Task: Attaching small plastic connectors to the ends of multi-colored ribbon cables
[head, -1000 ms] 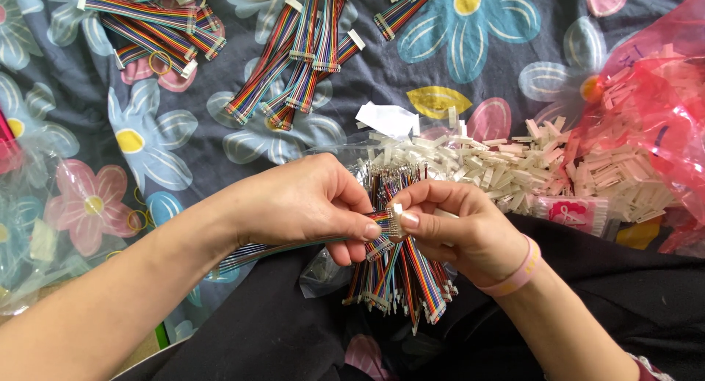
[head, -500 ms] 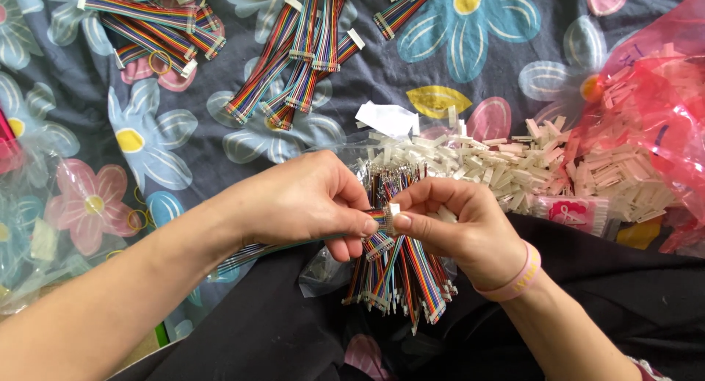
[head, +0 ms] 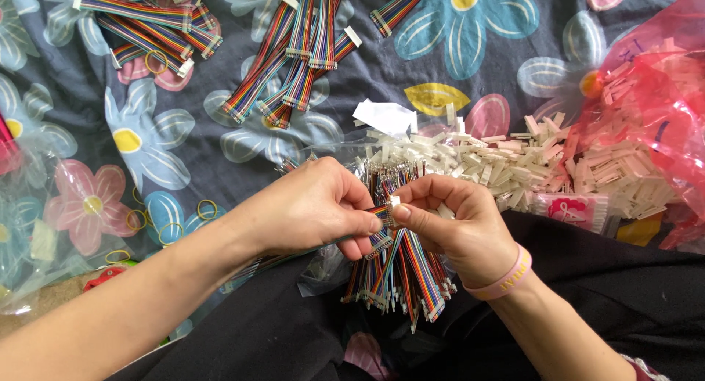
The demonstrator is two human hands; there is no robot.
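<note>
1. Fingertips meet at the centre: the left hand (head: 312,212) pinches the end of a rainbow ribbon cable (head: 380,218) between thumb and forefinger, closed tight on it.
2. The right hand (head: 459,223) is closed too, thumb and forefinger nipping a small white connector housing (head: 395,202) right against that cable end; the two pieces touch.
3. Compared with a second ago, the right thumb has crept leftwards and the gap between the hands has closed, so in my judgement the housing is being seated on the cable end rather than merely lined up.
4. Below the hands hangs a thick bundle of cables (head: 400,278), fanning down over dark cloth in the lap.
5. Just beyond the right hand lies a heap of white housings (head: 514,164), spilling from a red plastic bag (head: 661,80).
6. Further out, on the flowered sheet (head: 470,50), two piles of finished cables (head: 294,50) lie flat, with loose rubber bands (head: 207,208) near the left forearm.
</note>
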